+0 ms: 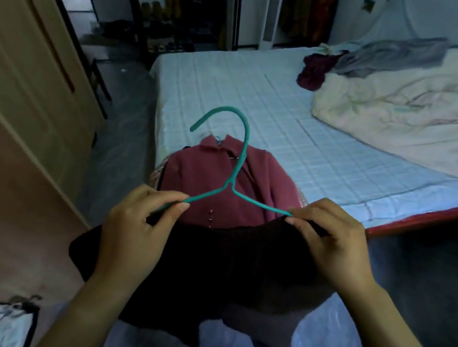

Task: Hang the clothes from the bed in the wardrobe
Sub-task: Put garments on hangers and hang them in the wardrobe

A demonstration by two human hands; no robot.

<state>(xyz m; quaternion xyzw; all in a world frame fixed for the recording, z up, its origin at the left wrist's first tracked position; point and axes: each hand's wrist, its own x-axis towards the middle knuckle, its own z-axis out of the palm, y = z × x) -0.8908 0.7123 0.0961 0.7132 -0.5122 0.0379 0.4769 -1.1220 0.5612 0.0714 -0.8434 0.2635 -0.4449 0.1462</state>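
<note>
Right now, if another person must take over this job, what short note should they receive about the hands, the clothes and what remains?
Left hand: pinches the left arm of the teal hanger.
Right hand: pinches the hanger's right end together with the edge of the dark knit garment.
The knit garment droops below both hands and is not yet properly on the hanger.
On the bed: pink shirt at the near corner; dark red garment and grey garment farther away.
Done: nothing visibly hung.
Left: finish this garment, hang it, then the rest.
</note>
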